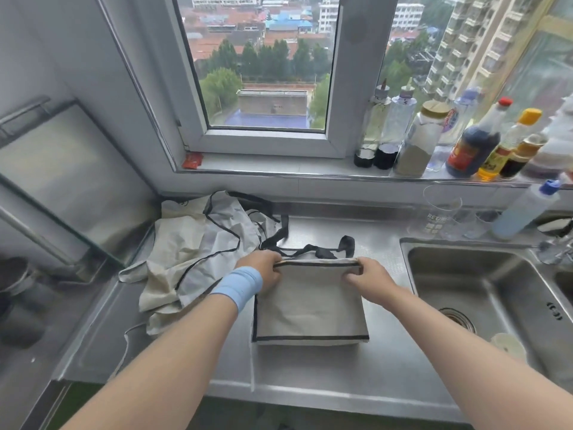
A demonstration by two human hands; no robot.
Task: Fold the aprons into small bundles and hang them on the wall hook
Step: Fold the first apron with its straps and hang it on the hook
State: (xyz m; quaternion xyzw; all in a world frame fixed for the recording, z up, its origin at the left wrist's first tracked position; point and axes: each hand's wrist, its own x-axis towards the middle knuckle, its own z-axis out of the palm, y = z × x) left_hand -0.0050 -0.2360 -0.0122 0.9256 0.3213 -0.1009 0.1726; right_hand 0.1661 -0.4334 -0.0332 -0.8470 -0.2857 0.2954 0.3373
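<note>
Apron (310,305) edge pinched between both hands.

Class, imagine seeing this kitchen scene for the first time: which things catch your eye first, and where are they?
First, the folded apron in the middle of the steel counter, its far edge gripped by the left hand and the right hand. To its left lies a crumpled heap of aprons; a row of bottles lines the windowsill at right.
</note>
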